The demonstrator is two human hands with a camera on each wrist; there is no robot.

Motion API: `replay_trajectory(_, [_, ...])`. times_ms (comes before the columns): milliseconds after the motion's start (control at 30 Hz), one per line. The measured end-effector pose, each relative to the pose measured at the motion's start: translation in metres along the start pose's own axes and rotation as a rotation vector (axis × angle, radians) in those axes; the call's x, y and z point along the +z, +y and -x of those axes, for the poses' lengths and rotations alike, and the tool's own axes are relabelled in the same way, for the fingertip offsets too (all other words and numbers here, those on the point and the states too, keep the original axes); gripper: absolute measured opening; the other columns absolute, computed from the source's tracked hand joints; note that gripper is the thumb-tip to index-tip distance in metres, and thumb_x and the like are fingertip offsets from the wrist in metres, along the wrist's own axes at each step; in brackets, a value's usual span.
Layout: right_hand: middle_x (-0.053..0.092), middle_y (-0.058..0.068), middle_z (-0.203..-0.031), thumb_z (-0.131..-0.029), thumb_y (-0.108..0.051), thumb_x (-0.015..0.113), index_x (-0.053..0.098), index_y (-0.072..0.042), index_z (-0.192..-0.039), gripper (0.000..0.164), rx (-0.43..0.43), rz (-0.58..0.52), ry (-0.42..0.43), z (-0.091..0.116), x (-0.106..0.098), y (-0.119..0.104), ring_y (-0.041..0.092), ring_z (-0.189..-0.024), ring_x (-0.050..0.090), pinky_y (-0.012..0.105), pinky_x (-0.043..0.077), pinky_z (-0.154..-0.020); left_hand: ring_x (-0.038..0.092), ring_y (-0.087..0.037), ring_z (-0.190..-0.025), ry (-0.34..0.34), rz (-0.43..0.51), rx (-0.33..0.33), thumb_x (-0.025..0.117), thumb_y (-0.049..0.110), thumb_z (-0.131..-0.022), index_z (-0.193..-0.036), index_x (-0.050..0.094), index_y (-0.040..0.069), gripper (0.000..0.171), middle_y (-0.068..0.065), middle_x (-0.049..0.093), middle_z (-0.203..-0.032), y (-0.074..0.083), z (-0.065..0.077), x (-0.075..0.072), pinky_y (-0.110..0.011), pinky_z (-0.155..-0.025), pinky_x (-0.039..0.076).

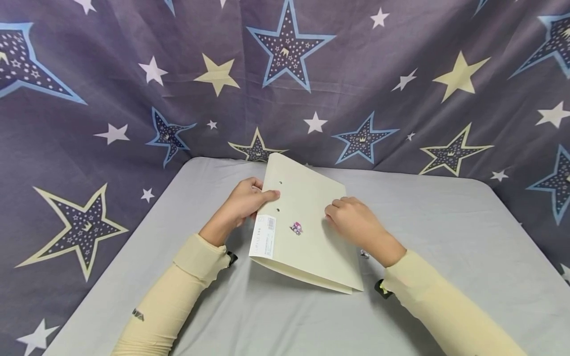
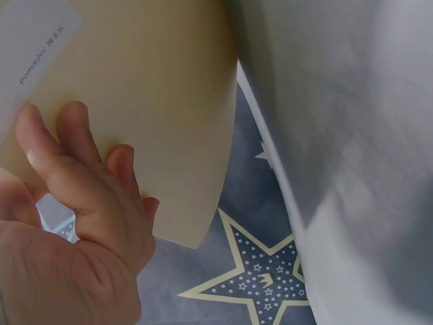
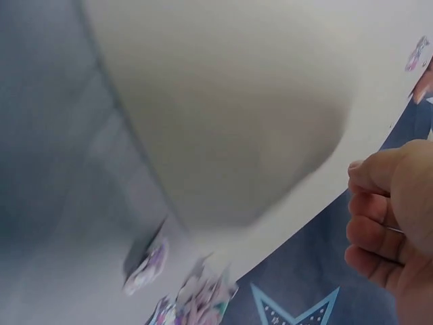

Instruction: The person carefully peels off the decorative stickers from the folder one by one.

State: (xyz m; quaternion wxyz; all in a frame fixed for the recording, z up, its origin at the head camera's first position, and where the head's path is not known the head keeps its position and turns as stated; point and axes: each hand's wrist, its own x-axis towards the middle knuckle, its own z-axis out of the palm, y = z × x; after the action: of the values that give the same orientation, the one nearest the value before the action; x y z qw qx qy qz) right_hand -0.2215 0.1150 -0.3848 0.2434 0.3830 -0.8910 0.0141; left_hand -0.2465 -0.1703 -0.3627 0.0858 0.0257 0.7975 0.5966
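A cream folder [image 1: 307,217] stands tilted above the grey bed-like surface. It has two small holes and a white label [image 1: 263,236] on its spine side. My left hand [image 1: 244,201] pinches the spine edge, thumb on the front; its fingers [image 2: 78,145] spread across the other side in the left wrist view. A small pink-and-purple cartoon sticker [image 1: 296,228] lies on the front cover. Over the folder's right part is my right hand [image 1: 356,222], fingers curled. In the right wrist view no thing shows between its fingers [image 3: 371,233], and the hand looks apart from the cover.
Several small colourful cut-out stickers [image 3: 203,298] lie on the surface beyond the folder; one sticker [image 1: 364,253] shows by the right wrist. A dark star-patterned curtain [image 1: 285,109] surrounds the grey-covered surface [image 1: 445,237] at the back and sides.
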Motion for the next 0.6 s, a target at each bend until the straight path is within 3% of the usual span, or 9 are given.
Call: replay_trajectory(600, [0.067, 0.002, -0.080, -0.089, -0.017, 0.082, 0.072, -0.007, -0.088, 0.013, -0.065, -0.084, 0.060, -0.013, -0.012, -0.038, 0.023, -0.072, 0.062, 0.036, 0.050, -0.069, 0.057, -0.013, -0.040, 0.003, 0.007, 0.007, 0.074, 0.023, -0.093, -0.106, 0.048, -0.001, 0.038, -0.010, 0.070, -0.070, -0.001, 0.000, 0.000, -0.026, -0.037, 0.043])
